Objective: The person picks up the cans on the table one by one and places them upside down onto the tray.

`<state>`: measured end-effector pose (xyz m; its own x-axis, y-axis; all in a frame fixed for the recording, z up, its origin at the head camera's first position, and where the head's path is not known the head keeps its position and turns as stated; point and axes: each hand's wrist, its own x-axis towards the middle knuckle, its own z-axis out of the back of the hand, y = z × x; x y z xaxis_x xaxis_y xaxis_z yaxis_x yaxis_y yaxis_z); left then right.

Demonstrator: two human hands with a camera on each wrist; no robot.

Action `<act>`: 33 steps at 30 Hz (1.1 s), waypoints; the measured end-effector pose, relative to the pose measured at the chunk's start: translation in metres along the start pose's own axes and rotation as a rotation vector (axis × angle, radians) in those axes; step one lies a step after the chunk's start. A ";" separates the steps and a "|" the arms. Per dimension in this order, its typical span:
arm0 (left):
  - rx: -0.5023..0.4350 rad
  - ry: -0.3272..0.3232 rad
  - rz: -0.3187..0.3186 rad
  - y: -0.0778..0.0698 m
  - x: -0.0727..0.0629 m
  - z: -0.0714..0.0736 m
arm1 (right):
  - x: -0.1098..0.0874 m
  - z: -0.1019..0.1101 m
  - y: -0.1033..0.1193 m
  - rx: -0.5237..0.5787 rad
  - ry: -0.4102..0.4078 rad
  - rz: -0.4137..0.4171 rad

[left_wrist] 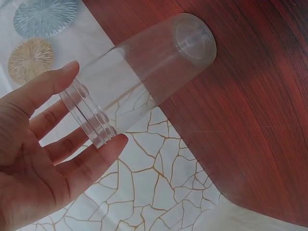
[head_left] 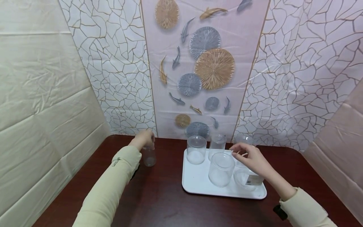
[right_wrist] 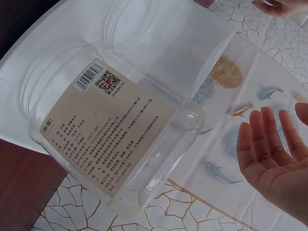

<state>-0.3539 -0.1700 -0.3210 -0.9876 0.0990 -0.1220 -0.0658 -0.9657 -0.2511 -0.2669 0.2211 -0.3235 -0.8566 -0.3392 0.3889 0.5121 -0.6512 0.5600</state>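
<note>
At the left of the table my left hand (head_left: 144, 139) grips a slim clear jar (head_left: 149, 157) by its threaded neck. The left wrist view shows the thumb and fingertips around the neck of this empty jar (left_wrist: 144, 72); whether its base touches the table I cannot tell. My right hand (head_left: 250, 156) is over the right side of a white tray (head_left: 195, 186), fingers loosely bent, holding nothing. Below it stands a clear jar with a printed label (right_wrist: 110, 125). Another wide clear jar (head_left: 221, 171) stands left of that hand, partly overlapping the things behind it.
More clear jars stand toward the tray's back, including a wide one (head_left: 196, 151) at the left and a narrower one (head_left: 217, 143) beside it. The dark red table (head_left: 158, 201) meets a patterned backdrop (head_left: 124, 78) at its far edge. Pale fabric walls flank both sides.
</note>
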 end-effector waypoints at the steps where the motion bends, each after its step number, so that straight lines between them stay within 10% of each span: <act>1: -0.003 0.000 -0.002 0.000 0.000 0.000 | 0.000 0.000 0.000 -0.001 0.000 0.001; 18: 0.086 -0.029 -0.117 0.003 -0.004 0.003 | 0.000 0.001 0.001 -0.001 -0.004 0.009; 33: -0.026 -0.059 -0.201 0.007 -0.014 0.018 | 0.000 0.003 0.001 -0.009 0.003 -0.020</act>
<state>-0.3434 -0.1822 -0.3034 -0.9616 0.2741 -0.0110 -0.2593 -0.9213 -0.2897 -0.2660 0.2225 -0.3212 -0.8666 -0.3285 0.3756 0.4947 -0.6638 0.5610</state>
